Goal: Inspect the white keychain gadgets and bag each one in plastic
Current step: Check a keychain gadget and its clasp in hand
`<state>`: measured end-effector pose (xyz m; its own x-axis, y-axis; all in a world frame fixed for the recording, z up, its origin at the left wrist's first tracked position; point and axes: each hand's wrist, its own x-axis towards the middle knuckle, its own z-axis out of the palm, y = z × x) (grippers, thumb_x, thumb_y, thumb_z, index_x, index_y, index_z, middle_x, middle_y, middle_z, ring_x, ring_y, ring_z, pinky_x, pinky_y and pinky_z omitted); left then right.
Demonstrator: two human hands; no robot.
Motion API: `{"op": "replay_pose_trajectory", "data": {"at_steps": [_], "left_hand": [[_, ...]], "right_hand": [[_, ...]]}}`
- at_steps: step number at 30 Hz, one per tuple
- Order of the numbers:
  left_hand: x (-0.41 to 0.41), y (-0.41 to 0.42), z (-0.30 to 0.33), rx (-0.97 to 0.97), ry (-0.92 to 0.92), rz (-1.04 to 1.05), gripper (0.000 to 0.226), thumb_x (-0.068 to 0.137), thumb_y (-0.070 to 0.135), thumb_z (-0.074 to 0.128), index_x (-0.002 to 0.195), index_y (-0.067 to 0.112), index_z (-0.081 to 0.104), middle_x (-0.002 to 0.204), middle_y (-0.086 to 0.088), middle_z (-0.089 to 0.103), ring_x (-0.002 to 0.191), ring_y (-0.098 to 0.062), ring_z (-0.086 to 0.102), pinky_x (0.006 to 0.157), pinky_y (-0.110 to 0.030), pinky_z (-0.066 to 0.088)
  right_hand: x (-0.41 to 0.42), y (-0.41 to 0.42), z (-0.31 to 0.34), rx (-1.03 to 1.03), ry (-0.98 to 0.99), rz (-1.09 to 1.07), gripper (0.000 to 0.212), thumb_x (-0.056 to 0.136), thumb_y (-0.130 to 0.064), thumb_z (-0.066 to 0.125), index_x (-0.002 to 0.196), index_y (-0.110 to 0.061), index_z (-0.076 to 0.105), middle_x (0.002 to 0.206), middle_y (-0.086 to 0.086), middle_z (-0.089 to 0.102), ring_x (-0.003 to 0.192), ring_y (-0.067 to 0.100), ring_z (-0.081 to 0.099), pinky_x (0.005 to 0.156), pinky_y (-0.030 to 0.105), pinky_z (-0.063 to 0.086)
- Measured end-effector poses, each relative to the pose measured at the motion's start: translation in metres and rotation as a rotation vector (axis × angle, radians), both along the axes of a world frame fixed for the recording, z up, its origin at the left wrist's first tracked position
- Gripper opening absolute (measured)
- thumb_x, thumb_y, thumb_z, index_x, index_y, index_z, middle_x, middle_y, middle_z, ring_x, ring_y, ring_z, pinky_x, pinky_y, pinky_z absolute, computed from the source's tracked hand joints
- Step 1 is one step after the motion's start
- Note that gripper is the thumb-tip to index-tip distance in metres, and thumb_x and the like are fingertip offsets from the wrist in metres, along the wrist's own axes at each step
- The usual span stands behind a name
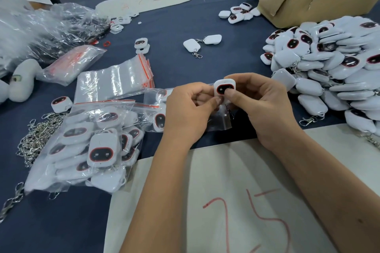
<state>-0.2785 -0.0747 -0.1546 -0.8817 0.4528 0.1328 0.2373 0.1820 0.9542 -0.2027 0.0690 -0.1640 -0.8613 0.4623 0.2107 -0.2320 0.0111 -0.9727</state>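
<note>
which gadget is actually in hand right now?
The gadget at centre, face up, pinched by both hands over a small clear bag; the others lie piled or bagged.

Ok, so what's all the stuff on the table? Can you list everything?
Held gadget: one, white with dark face, centre.
Small bag: one, clear, under the gadget.
Gadget pile: many, white, right.
Bagged gadgets: a heap, clear plastic, left front.
Empty bags: a stack, clear with red strips, left centre.
Chains: a pile, silver, far left.
Box: one, brown with red sign, back right.
Left hand: holds the bag.
Right hand: holds the gadget.
</note>
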Motion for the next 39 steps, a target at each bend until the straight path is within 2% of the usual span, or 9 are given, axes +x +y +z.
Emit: {"op": "replay_pose_trajectory", "data": {"at_steps": [5,11,16,20,22,25,29,35,39], "left_hand": [[0.000,0.000,0.000,-0.025,0.004,-0.007,0.013,0.089,0.007,0.079,0.088,0.020,0.078,0.075,-0.006,0.076,0.076,-0.028,0.075,0.079,-0.050,0.063],[0.000,0.000,0.000,-0.043,-0.006,-0.010,0.011,0.088,0.008,0.080,0.085,0.018,0.078,0.069,-0.004,0.074,0.066,-0.018,0.073,0.076,-0.049,0.064],[0.002,0.000,0.002,-0.060,-0.018,-0.013,0.005,0.089,0.008,0.078,0.089,0.013,0.079,0.066,0.001,0.073,0.064,-0.016,0.073,0.075,-0.048,0.063],[0.004,0.000,0.004,0.000,-0.101,-0.010,0.008,0.091,0.012,0.078,0.099,0.012,0.077,0.070,-0.001,0.076,0.066,-0.017,0.074,0.075,-0.044,0.065],[0.005,0.000,0.005,0.049,-0.173,-0.023,0.013,0.092,0.011,0.077,0.105,0.010,0.074,0.071,-0.003,0.076,0.066,-0.017,0.074,0.069,-0.037,0.064],[0.006,0.000,0.009,0.115,-0.259,-0.033,0.016,0.094,0.007,0.073,0.110,0.007,0.073,0.077,-0.011,0.077,0.064,-0.017,0.072,0.062,-0.025,0.060],[0.007,0.000,0.012,0.171,-0.335,-0.034,0.016,0.097,0.003,0.066,0.110,0.001,0.074,0.084,-0.017,0.077,0.063,-0.018,0.067,0.063,-0.026,0.058],[0.007,-0.001,0.015,0.183,-0.435,-0.019,0.015,0.100,0.006,0.063,0.104,0.004,0.076,0.079,-0.007,0.078,0.063,-0.013,0.070,0.056,-0.017,0.054],[0.008,-0.001,0.017,0.204,-0.473,-0.013,0.015,0.099,0.005,0.063,0.108,0.004,0.075,0.083,-0.009,0.078,0.064,-0.015,0.071,0.056,-0.018,0.053]], "right_hand": [[0.000,0.002,0.000,-0.028,-0.031,0.016,0.013,0.088,-0.007,0.078,0.099,-0.015,0.079,0.097,0.006,0.081,0.086,0.016,0.075,0.075,0.027,0.059],[0.002,0.004,0.001,-0.071,-0.056,0.039,0.014,0.086,-0.006,0.078,0.096,-0.015,0.079,0.094,0.008,0.081,0.083,0.017,0.074,0.074,0.028,0.059],[0.001,0.004,0.003,-0.111,-0.082,0.028,0.015,0.077,-0.015,0.079,0.093,-0.015,0.080,0.094,0.014,0.080,0.082,0.023,0.072,0.079,0.040,0.056],[0.001,0.006,0.002,-0.164,-0.087,0.075,0.015,0.085,-0.018,0.076,0.099,-0.015,0.081,0.101,0.014,0.079,0.089,0.027,0.072,0.086,0.047,0.058],[0.001,0.007,0.002,-0.171,-0.097,0.095,0.015,0.091,-0.021,0.072,0.100,-0.015,0.082,0.102,0.015,0.079,0.087,0.026,0.070,0.081,0.040,0.058],[0.000,0.006,0.001,-0.170,-0.106,0.081,0.016,0.098,-0.013,0.067,0.109,-0.013,0.078,0.103,0.013,0.078,0.088,0.022,0.070,0.075,0.031,0.057],[-0.001,0.005,0.001,-0.199,-0.120,0.089,0.019,0.102,-0.006,0.061,0.115,-0.010,0.075,0.103,0.010,0.078,0.088,0.018,0.071,0.070,0.025,0.056],[0.001,0.005,0.003,-0.229,-0.095,0.135,0.023,0.104,-0.006,0.056,0.118,0.003,0.072,0.106,0.015,0.078,0.089,0.020,0.074,0.070,0.023,0.057],[0.000,0.004,0.002,-0.241,-0.086,0.135,0.022,0.104,-0.008,0.057,0.116,0.001,0.073,0.105,0.016,0.079,0.089,0.023,0.074,0.070,0.026,0.058]]}}
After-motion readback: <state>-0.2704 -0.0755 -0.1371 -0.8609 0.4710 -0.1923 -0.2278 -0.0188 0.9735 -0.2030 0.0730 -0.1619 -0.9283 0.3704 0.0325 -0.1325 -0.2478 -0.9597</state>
